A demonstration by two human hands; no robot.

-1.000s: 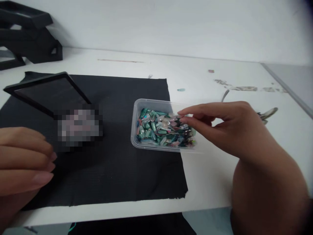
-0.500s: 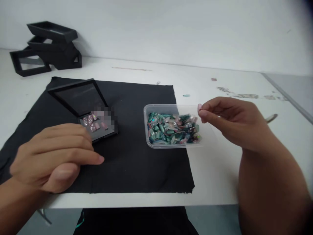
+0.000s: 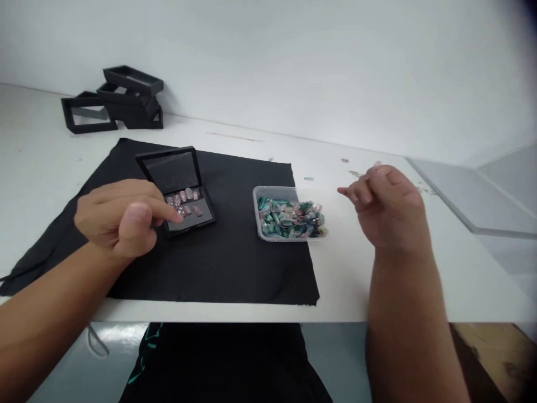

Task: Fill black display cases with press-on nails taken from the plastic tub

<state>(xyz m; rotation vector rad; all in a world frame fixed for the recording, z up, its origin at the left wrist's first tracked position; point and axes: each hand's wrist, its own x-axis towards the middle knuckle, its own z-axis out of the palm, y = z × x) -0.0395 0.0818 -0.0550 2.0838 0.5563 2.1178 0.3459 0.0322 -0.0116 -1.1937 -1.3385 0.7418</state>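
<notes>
My left hand (image 3: 121, 218) is over the near left side of a small black case (image 3: 191, 223), whose framed lid (image 3: 170, 170) stands raised. The index finger stretches to the case's grey inner pad, and the thumb is apart from it; the other fingers partly hide behind. Several pink and dotted press-on nails (image 3: 197, 210) lie in rows on the pad. My right hand (image 3: 384, 204) is raised to the right of a clear plastic tub (image 3: 257, 215) full of green and pink press-on nails (image 3: 289, 218). Between its thumb and finger pokes a small pale pink press-on nail (image 3: 377, 164).
A black cloth (image 3: 235, 268) lies under the case and part of the tub on the white table (image 3: 344, 274). Several black frame boxes (image 3: 130, 101) are stacked at the back left. A loose green nail (image 3: 309, 178) and a pink piece (image 3: 344, 160) lie behind the tub.
My right hand has turned upward and still pinches the pink nail. The left hand has moved forward and right, its index finger now at the case. The camera view has shifted.
</notes>
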